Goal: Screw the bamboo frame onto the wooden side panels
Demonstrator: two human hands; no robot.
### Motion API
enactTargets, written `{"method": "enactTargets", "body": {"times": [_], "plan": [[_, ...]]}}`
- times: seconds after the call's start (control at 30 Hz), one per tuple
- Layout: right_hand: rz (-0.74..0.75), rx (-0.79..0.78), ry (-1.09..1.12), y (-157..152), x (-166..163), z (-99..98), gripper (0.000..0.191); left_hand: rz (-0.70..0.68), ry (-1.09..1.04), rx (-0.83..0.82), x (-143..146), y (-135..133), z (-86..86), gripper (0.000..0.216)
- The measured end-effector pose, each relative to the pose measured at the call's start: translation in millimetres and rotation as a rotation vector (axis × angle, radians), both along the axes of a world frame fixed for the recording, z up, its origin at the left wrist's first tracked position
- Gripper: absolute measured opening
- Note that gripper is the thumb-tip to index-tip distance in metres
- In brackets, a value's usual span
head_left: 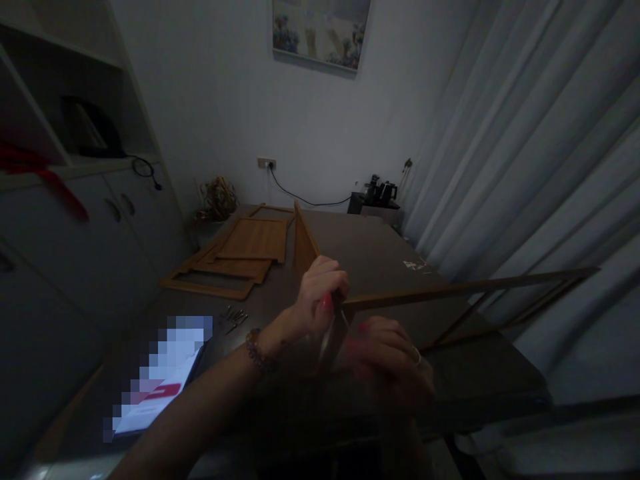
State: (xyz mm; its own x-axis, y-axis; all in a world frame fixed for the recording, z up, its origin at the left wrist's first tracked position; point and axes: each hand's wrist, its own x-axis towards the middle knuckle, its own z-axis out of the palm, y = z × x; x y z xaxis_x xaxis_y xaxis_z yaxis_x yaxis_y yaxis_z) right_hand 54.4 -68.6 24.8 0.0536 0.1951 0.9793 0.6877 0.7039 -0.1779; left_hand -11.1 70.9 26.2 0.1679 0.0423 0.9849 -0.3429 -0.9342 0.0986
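Observation:
My left hand is closed around the near top corner of an upright wooden panel, where a wooden frame meets it and stretches off to the right. Just right of that corner is my right hand, fingers curled and blurred by motion. A thin shiny metal rod runs from its fingertips towards the joint; its kind is too blurred to tell. The lower part of the panel is dim and partly hidden by my hands.
Flat wooden panels lie stacked at the table's left side. Several screws rest nearer me, beside a lit tablet-like screen. Small white pieces lie on the right of the table. A curtain hangs along the right.

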Motion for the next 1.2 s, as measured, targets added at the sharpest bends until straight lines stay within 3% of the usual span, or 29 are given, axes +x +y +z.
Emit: {"method": "enactTargets", "body": {"times": [0.27, 0.5, 0.9, 1.2], "plan": [[-0.140, -0.068, -0.192, -12, 10, 7.5, 0.024, 0.014, 0.006, 0.002, -1, -1, 1.0, 0.051], [-0.248, -0.024, -0.172, -13, 1, 10.1, 0.012, -0.012, -0.014, 0.000, 0, 0, -0.9, 0.050], [-0.260, -0.010, -0.150, -12, -2, 1.0, 0.021, 0.015, -0.008, 0.014, -1, -1, 2.2, 0.050], [-0.236, 0.109, 0.005, -16, 7, -1.2, 0.009, -0.023, 0.018, 0.006, -1, 0, 1.0, 0.051]]}}
